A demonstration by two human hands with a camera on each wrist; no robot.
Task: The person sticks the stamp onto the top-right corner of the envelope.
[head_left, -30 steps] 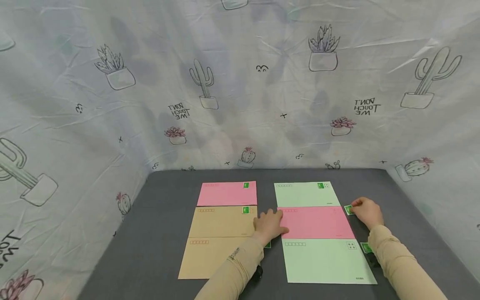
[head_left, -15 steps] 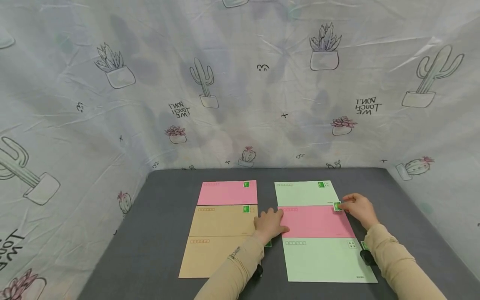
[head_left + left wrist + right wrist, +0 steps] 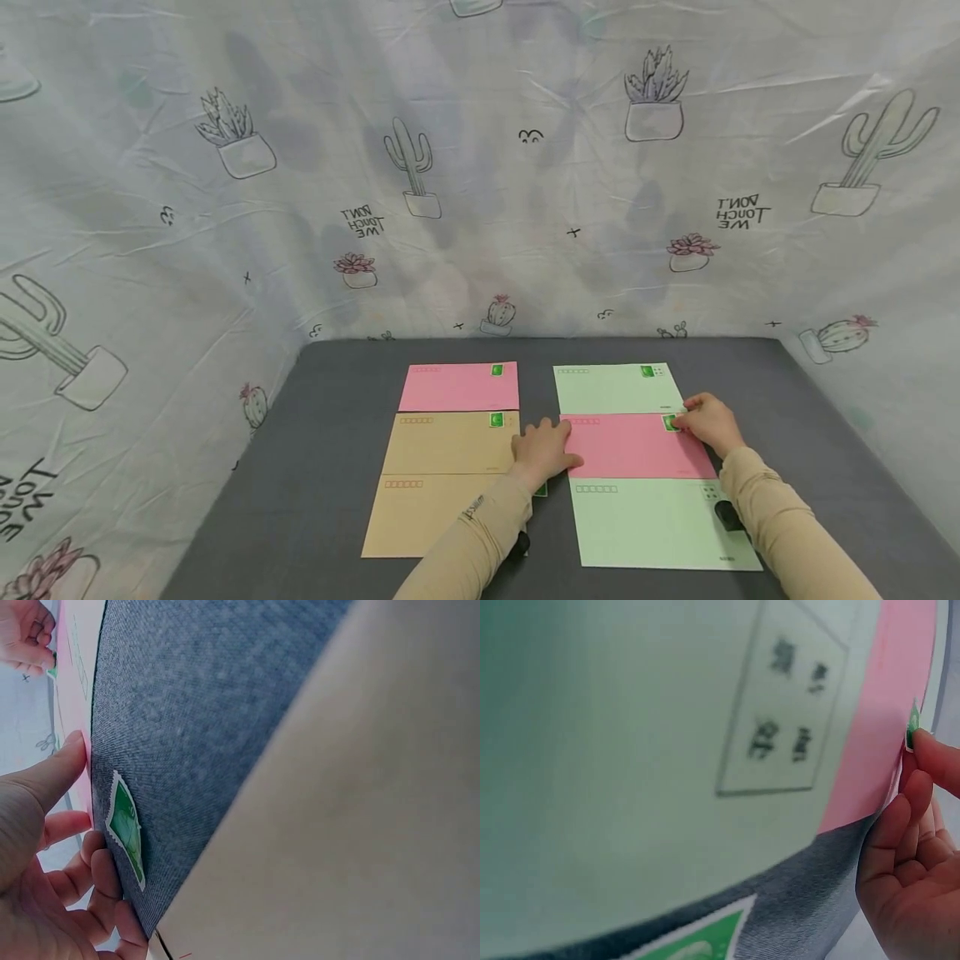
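My right hand (image 3: 714, 423) pinches a green postage stamp (image 3: 670, 423) at the upper right corner of the pink envelope (image 3: 630, 448) in the right column. In the right wrist view the stamp (image 3: 913, 726) sits between thumb and finger, close over the pink paper. My left hand (image 3: 542, 454) rests at that envelope's left edge, thumb and forefinger touching it, the other fingers loosely bent with nothing in them. Beside the left fingers a loose, slightly curled green stamp (image 3: 125, 829) lies on the grey cloth. Another loose stamp (image 3: 701, 943) shows near the right wrist.
Light green envelopes (image 3: 611, 387) lie above and below the pink one, the upper bearing a stamp (image 3: 647, 372). In the left column, a stamped pink envelope (image 3: 450, 390) and two tan envelopes (image 3: 450, 446) lie on the grey table (image 3: 315, 467). A cactus-print curtain (image 3: 450, 167) surrounds the table.
The right hand has carried the stamp leftward from the table beside the envelope to the pink envelope's upper right corner. The left hand has stayed at the envelope's left edge.
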